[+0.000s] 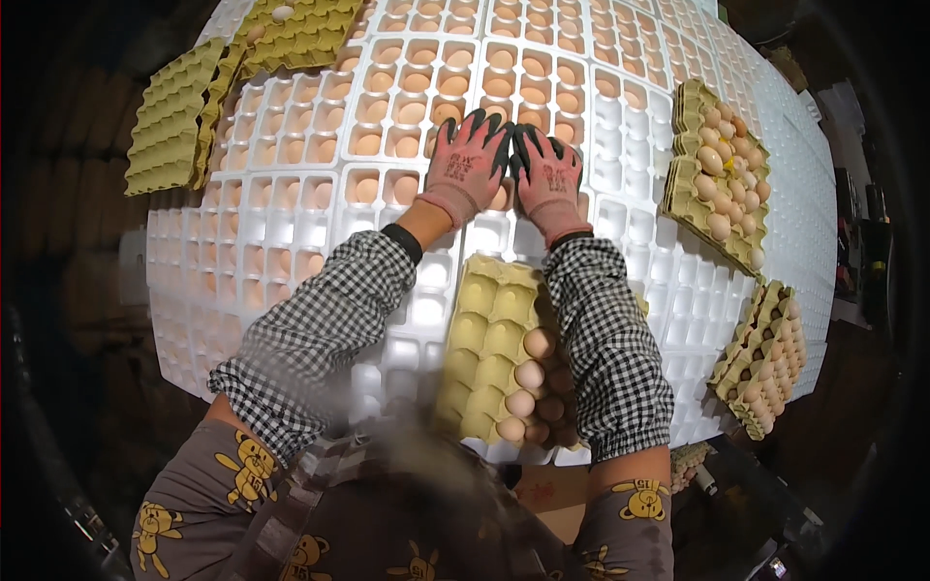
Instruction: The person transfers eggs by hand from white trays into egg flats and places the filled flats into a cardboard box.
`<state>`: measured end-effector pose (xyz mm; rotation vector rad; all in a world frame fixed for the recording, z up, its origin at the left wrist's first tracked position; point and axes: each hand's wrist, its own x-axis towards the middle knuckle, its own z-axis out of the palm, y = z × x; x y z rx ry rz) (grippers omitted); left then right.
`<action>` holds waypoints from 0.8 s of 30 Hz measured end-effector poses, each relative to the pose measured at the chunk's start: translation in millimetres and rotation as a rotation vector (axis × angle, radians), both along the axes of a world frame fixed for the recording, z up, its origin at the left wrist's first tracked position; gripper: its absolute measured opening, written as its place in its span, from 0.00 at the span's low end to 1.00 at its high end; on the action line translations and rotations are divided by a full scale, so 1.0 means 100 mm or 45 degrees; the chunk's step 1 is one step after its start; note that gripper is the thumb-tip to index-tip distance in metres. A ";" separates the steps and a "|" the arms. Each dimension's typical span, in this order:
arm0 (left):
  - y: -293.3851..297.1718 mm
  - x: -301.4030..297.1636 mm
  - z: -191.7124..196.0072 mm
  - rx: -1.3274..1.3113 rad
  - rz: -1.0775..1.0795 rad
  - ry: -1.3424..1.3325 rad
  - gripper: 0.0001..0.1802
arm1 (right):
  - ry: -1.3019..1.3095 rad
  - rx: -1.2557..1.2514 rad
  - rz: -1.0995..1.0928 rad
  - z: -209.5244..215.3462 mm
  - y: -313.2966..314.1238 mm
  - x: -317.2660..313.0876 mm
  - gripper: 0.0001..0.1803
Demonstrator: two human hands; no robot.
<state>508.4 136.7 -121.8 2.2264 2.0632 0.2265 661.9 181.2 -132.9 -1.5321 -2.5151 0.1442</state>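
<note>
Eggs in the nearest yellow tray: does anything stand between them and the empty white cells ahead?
Nothing visible blocks the leftmost eggs: empty yellow cups lie toward the white cells. The right sleeve partly hides the right side of the tray.

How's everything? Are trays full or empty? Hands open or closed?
Left hand: gloved, palm down, grip unclear
Right hand: gloved, palm down, grip unclear
White trays: partly filled with eggs
Near yellow tray: partly filled
Upper right stack: eggs on top
Lower right stack: eggs on top
Left yellow trays: stacked
</note>
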 end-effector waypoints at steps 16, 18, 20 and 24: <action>-1.55 0.65 0.72 -0.299 -0.357 -1.303 0.19 | 1.044 -0.694 -0.337 1.09 -2.04 1.73 0.20; -1.51 0.69 0.79 -0.424 -0.080 -2.002 0.17 | 1.508 -0.749 -0.506 1.12 -2.14 2.00 0.12; -1.30 0.79 0.92 -0.565 -0.087 -1.635 0.19 | 1.883 -0.732 -0.507 1.18 -2.25 2.18 0.11; -1.01 1.59 1.00 -0.270 -0.478 -0.603 0.28 | 0.763 -0.525 -0.691 1.06 -2.09 2.18 0.14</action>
